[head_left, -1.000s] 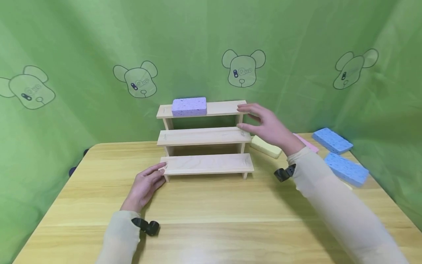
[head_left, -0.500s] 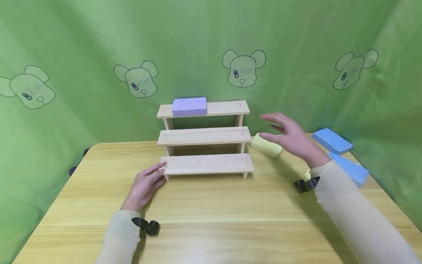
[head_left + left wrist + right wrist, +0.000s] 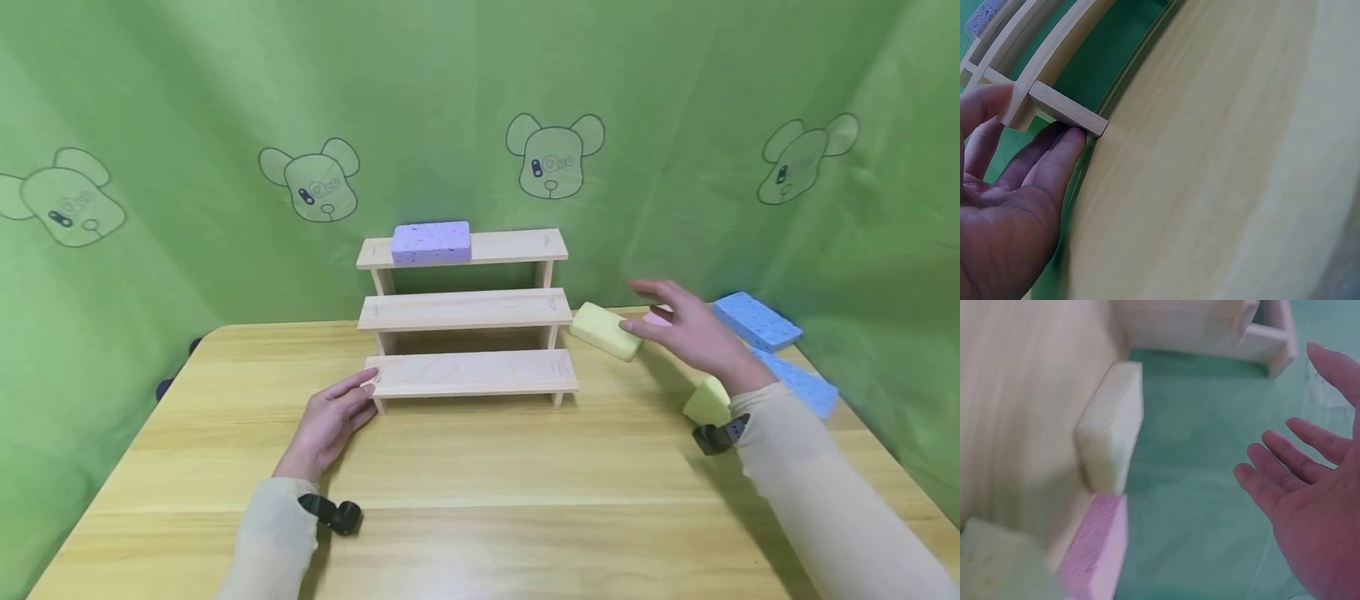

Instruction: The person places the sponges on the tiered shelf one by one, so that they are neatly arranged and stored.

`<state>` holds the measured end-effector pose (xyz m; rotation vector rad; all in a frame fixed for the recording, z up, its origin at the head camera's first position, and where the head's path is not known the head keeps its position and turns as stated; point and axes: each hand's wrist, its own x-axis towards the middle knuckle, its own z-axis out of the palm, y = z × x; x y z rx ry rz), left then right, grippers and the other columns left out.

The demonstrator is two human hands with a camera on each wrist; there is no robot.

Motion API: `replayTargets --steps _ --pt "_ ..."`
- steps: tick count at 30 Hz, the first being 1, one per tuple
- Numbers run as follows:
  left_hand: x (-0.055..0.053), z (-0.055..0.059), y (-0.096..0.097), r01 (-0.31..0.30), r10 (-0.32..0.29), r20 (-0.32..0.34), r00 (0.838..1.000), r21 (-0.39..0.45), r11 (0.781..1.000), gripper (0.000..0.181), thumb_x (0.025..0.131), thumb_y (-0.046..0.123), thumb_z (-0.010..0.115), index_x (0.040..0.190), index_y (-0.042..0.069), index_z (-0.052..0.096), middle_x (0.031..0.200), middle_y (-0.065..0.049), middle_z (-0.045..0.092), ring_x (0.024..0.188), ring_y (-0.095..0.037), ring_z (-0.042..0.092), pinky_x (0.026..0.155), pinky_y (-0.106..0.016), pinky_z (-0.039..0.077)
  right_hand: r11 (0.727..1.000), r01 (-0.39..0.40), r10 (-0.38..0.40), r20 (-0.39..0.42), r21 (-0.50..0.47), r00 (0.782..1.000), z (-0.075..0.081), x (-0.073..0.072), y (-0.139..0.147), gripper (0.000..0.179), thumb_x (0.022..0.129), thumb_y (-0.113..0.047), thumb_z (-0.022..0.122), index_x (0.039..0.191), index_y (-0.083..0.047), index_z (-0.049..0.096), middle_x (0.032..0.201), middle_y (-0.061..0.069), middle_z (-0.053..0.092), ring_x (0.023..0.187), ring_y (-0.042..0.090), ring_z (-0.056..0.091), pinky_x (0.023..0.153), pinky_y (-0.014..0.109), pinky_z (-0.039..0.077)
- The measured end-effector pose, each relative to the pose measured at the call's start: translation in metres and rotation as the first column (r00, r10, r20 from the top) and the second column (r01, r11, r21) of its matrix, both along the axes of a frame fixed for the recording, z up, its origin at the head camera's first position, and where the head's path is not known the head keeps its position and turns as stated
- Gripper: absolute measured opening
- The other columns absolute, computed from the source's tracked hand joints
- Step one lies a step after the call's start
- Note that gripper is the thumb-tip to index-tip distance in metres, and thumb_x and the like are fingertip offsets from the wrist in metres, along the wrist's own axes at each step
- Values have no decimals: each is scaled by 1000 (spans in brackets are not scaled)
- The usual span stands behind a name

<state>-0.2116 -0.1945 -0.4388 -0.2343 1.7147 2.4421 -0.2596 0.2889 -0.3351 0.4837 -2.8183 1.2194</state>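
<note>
A three-tier wooden display rack (image 3: 468, 308) stands at the back middle of the table. My left hand (image 3: 330, 425) grips the left end of its lowest tier; in the left wrist view, fingertips (image 3: 1075, 134) lie against the side leg. A purple sponge (image 3: 431, 243) rests on the top tier, left of its middle. My right hand (image 3: 693, 333) hovers with spread fingers to the right of the rack, holding nothing. Near its thumb lies a pale yellow sponge (image 3: 603, 331). A pink sponge (image 3: 1094, 550) is partly hidden behind the right hand in the head view.
Two blue sponges (image 3: 757, 321) lie at the table's right edge, one partly behind the right sleeve. Another yellow sponge (image 3: 707, 402) sits beside the right wrist. A green curtain (image 3: 450, 108) hangs behind the wooden table (image 3: 480, 475).
My right hand has moved right and down, away from the rack's top tier to near the yellow sponge. My left hand and the purple sponge have stayed in place.
</note>
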Motion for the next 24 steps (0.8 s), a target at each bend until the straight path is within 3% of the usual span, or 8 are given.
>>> replayTargets --steps 8,13,24 --pt "0 0 0 -2 2 -1 1000 -17 1000 45 96 -1 60 138 -6 49 150 -17 39 121 -29 55 99 -34 50 999 8 -9 13 47 1000 -25 -8 20 75 95 -36 66 148 6 32 146 30 33 130 54 34 108 64 31" --pt "0 0 -1 5 -5 -8 1000 -11 1000 45 95 -1 60 138 -7 48 150 -18 38 121 -28 56 99 -34 50 997 15 -15 -3 79 1000 -29 -10 23 77 95 -39 66 148 7 33 143 32 35 128 55 35 107 66 30" --pt "1 -2 -1 5 -5 -14 1000 -5 1000 47 96 -1 60 140 -7 46 150 -18 37 124 -31 52 100 -35 49 992 34 -41 55 120 998 -40 -17 20 86 92 -41 69 147 12 29 138 35 34 124 54 38 107 67 29"
